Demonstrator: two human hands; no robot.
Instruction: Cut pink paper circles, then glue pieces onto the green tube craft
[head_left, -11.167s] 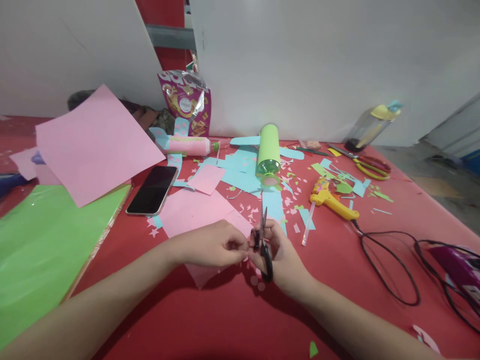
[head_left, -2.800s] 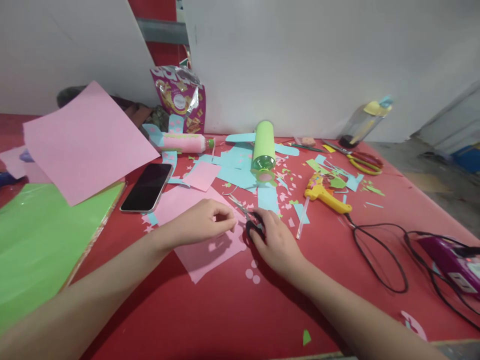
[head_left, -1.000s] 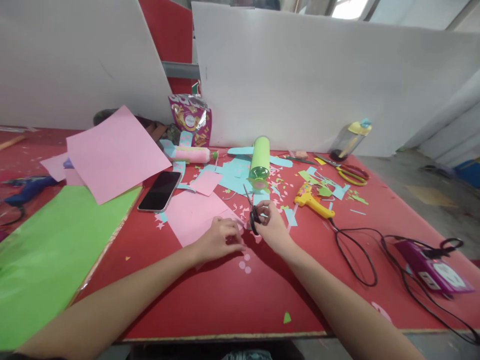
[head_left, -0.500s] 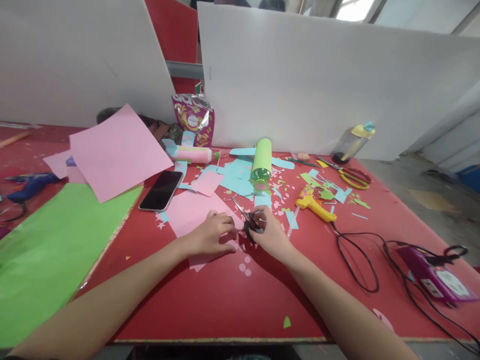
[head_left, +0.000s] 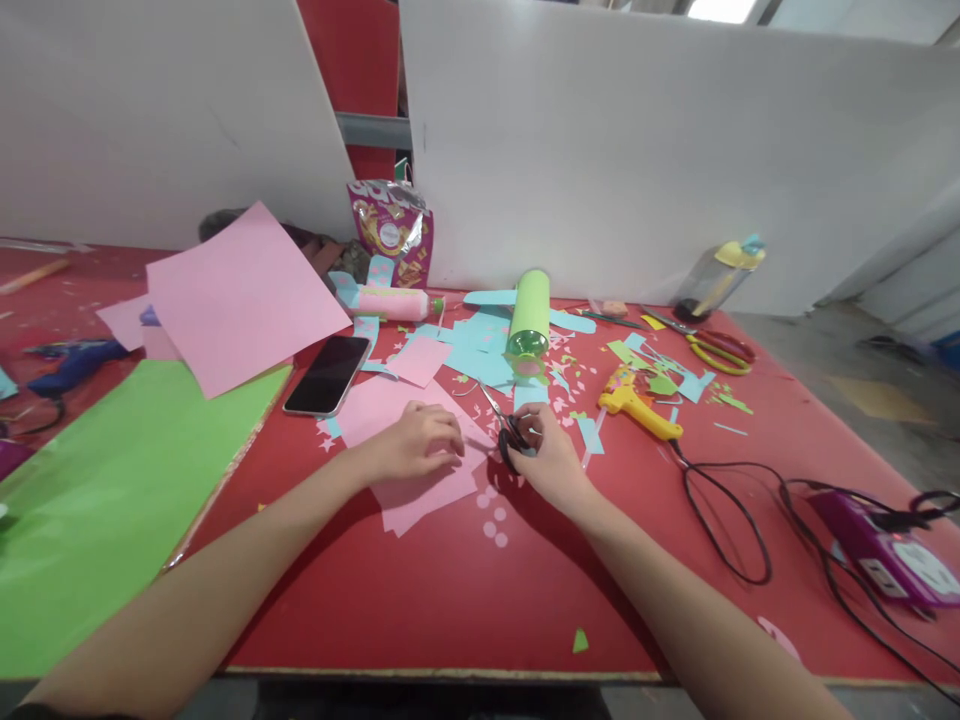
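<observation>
My right hand [head_left: 551, 455] is closed on small scissors [head_left: 511, 437] with black handles, their thin blades pointing up and left. To its left, my left hand [head_left: 420, 440] lies over pink paper sheets [head_left: 427, 492], its fingers loosely bent and the thumb apart, with nothing visible between them. Several small pink paper circles [head_left: 490, 529] lie on the red table just below the scissors. Ahead of the hands rests a green paper-covered bottle [head_left: 529, 312] with light blue wing-like pieces. Further left is a pink-wrapped bottle [head_left: 394, 303] with blue pieces on it.
A black phone [head_left: 328, 375], a large pink sheet [head_left: 240, 300] and a green sheet [head_left: 142, 500] lie left. Right are a yellow glue gun [head_left: 641, 412] with its cord, larger scissors [head_left: 720, 353], a purple power strip [head_left: 885, 550] and paper scraps [head_left: 664, 380]. A clear bottle [head_left: 720, 282] stands behind.
My left hand has drawn slightly left, away from the scissors, and another small pink circle shows on the table. The right hand still holds the scissors. The view has shifted slightly.
</observation>
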